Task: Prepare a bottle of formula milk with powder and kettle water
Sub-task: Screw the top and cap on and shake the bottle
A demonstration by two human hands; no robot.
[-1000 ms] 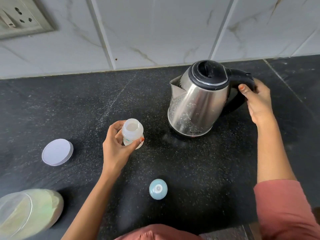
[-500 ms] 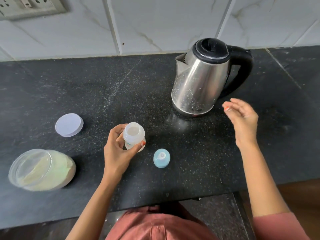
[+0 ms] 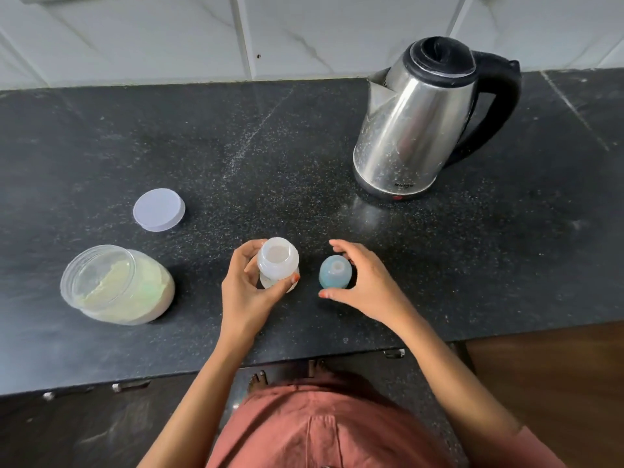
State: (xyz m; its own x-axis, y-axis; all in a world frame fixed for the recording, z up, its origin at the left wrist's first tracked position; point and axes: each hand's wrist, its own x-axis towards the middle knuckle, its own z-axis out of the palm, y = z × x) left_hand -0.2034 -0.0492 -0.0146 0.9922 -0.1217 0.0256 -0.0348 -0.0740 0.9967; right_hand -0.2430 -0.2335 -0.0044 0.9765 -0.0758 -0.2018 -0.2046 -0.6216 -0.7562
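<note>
Two hands are working close together: the left hand (image 3: pixel 244 288) is gripping the bottle (image 3: pixel 278 261) upright, mouth open upward, long axis vertical, while the right hand (image 3: pixel 363 282) is curling loosely around the cap (image 3: pixel 335 271) just beside it, not yet clamping. Knocking the open bottle while lifting the cap is risking a spill toward the jar (image 3: pixel 118 285) beyond the left grip.

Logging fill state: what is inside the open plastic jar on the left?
The jar holds pale yellowish powder banked against its lower side. Whether a scoop lies buried in it cannot be seen.
</note>
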